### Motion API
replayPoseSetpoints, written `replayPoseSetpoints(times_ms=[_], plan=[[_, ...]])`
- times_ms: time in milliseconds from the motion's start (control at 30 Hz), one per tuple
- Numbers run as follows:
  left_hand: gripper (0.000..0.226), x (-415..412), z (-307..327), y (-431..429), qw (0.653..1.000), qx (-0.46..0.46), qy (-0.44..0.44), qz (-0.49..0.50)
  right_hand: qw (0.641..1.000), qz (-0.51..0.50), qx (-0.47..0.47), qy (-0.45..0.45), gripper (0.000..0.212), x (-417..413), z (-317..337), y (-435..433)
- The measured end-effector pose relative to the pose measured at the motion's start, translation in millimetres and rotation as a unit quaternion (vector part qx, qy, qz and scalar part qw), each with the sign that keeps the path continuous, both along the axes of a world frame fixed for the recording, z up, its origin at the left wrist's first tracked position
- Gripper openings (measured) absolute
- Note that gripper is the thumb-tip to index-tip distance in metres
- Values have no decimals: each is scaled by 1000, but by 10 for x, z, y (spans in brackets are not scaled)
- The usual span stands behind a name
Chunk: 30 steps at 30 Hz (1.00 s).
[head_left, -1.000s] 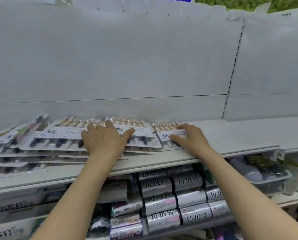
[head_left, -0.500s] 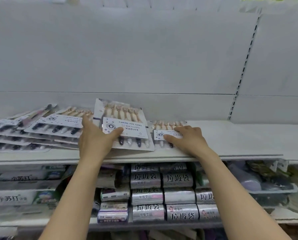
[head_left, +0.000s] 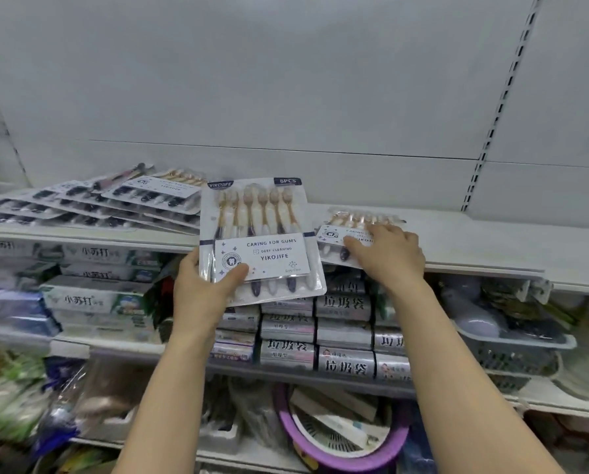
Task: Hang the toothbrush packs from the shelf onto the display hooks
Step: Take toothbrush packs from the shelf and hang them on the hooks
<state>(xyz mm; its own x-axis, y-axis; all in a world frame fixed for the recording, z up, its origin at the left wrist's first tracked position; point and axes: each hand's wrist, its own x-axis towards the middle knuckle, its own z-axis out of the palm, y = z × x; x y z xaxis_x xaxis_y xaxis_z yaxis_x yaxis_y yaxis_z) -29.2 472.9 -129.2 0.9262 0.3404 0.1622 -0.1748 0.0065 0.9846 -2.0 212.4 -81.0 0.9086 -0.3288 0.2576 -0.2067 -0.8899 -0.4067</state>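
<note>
My left hand [head_left: 204,289] grips a clear toothbrush pack [head_left: 259,234] by its lower left corner, thumb on the white label, and holds it upright in front of the shelf edge. My right hand [head_left: 389,254] rests on a second toothbrush pack [head_left: 337,230] lying flat on the white shelf [head_left: 474,241], fingers curled over its near edge. A fanned stack of more toothbrush packs [head_left: 115,206] lies on the shelf to the left. No display hooks are in view.
A white back panel with a slotted upright [head_left: 491,124] rises behind the shelf. Below it sit toothpaste boxes [head_left: 91,295], silver bag rolls [head_left: 344,336], a grey basket [head_left: 512,350] and a purple hoop [head_left: 337,453].
My left hand has lifted one pack off the shelf and tipped it upright toward me. My right hand stays on the pack at the right.
</note>
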Motion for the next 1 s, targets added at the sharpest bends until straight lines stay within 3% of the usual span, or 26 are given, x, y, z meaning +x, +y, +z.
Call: replayPoseSetpoints(times_ms=[167,333,433,533,667,733,800,867,900,1000], plan=[[58,-252,-44,-92,1000,-31,1,-3,998,-59,35,4,96,-163,5,-130],[28,-424,-84,-182,998,-57,-7,-2,992,-93,76,26,132,-212,33,-195],[29,-484,-143,-232,997,-80,-14,-6,992,-97,80,27,138,-199,48,-226],[29,-532,-182,-256,994,-107,-18,-3,986,-106,122,-35,138,-206,17,-266],[28,-579,-180,-243,992,-126,-26,7,954,-98,233,-163,128,-248,-34,-348],[29,-601,-158,-225,990,-140,-32,14,899,-68,373,-218,115,-258,-19,-388],[29,-631,-130,-207,986,-158,-38,22,849,-31,479,-220,80,-332,27,-391],[28,-679,-89,-166,983,-172,-46,34,840,19,505,-199,39,-415,59,-390],[26,-705,-71,-130,982,-177,-53,40,838,40,512,-185,31,-486,78,-358],[31,-802,-19,56,976,-194,-75,56,841,83,495,-203,35,-671,57,-328]])
